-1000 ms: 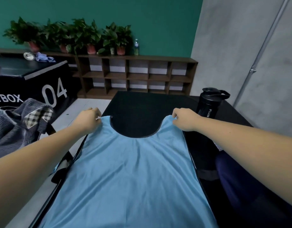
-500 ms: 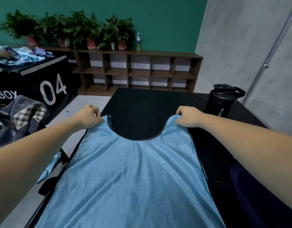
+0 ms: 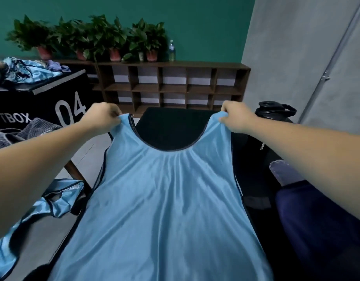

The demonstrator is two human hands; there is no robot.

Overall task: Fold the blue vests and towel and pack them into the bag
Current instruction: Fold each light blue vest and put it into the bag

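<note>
A light blue vest (image 3: 165, 203) with dark trim stretches from the near edge up over the black table (image 3: 171, 126). My left hand (image 3: 101, 118) pinches its left shoulder strap and my right hand (image 3: 235, 116) pinches the right strap, both lifted off the table so the neckline hangs in a curve. Another blue vest (image 3: 43, 205) droops off the table's left side. More blue fabric (image 3: 25, 71) lies heaped on the black box at far left. A dark blue item (image 3: 317, 226) sits at my right; whether it is the bag I cannot tell.
A black sports bottle (image 3: 274, 112) stands on the table just right of my right hand. A grey striped garment (image 3: 23, 132) lies at left beside the black box marked 04 (image 3: 53, 102). A wooden shelf (image 3: 171, 86) with potted plants lines the green wall.
Both hands have raised the vest's shoulder straps off the table, so its upper part now hangs taut instead of lying flat. The view shifted, showing the second vest at left.
</note>
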